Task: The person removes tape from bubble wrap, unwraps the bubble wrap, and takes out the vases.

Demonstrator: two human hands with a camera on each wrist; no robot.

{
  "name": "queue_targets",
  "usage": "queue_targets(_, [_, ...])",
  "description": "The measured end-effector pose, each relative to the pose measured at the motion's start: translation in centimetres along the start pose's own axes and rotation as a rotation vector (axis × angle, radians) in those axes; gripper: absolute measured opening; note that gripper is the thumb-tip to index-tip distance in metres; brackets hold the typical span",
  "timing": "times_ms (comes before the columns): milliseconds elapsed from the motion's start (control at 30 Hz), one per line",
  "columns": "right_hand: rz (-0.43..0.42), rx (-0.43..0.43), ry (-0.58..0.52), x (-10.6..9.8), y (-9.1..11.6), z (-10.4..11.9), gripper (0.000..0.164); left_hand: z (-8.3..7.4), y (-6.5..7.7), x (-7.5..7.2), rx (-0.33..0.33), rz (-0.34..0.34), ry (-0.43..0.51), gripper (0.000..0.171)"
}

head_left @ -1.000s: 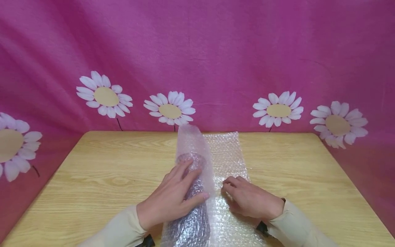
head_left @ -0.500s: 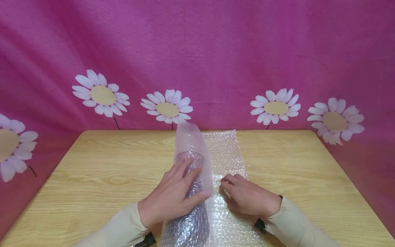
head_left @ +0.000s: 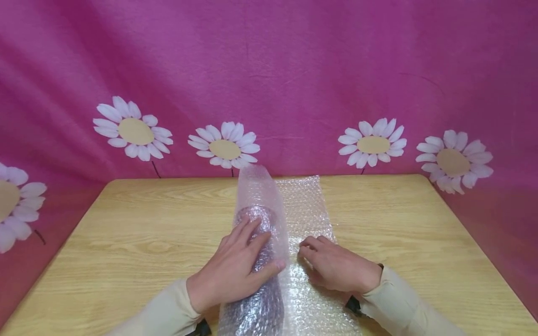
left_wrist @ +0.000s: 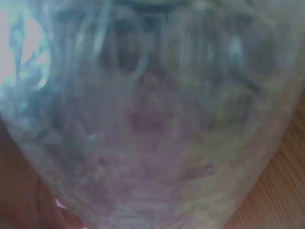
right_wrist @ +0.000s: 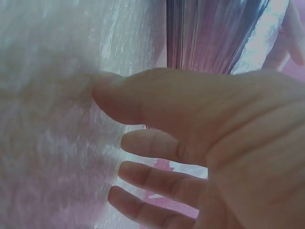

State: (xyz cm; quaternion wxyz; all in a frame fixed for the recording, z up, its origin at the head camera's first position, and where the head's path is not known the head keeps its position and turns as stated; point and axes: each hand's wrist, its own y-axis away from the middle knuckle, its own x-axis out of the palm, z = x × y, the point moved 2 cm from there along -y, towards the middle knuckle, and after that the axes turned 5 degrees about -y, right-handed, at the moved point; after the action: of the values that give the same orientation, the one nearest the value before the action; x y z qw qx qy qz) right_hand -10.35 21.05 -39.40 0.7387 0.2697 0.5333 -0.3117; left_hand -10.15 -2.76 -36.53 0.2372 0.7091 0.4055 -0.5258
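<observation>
A long, purplish, see-through ribbed cylinder point(right_wrist: 205, 38), vase-like, lies wrapped in bubble wrap point(head_left: 307, 214) and points away from the person. One layer folds over it and sticks out past its far end. Across the top of the wrapped roll rests my left hand point(head_left: 235, 273), fingers spread and thumb over the right side. My right hand point(head_left: 338, 263) touches the flat part of the sheet right of the roll. In the right wrist view its thumb and fingertips meet the plastic, fingers fairly straight. Blurred bubble wrap point(left_wrist: 152, 124) fills most of the left wrist view.
A wood-grain table point(head_left: 138, 233) lies under everything, its back edge just beyond the sheet. Behind and at both sides hangs a magenta cloth point(head_left: 294, 70) printed with white daisies. The sheet runs off the near edge of the head view.
Both hands keep nearly the same places on the bubble wrap. The head view has shifted slightly, so the backdrop and sheet appear a little further left.
</observation>
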Motion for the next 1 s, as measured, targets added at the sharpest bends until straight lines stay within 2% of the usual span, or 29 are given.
queue_targets(133, [-0.012,-0.017,0.015,0.0,-0.1,-0.1,0.022,0.3,0.0,0.1,-0.007,0.018,-0.005,0.075])
queue_targets(300, [-0.009,0.001,0.017,0.0,-0.3,-0.2,0.021,0.5,0.1,0.1,-0.008,0.026,-0.007,0.076])
queue_targets(567, [-0.015,-0.004,0.014,-0.1,-0.1,0.1,0.020,0.9,0.5,0.1,-0.021,0.051,0.028,0.079])
queue_targets(1000, [0.008,0.027,-0.004,-0.1,-0.1,0.0,0.022,1.9,1.2,0.2,-0.033,0.031,0.090,0.079])
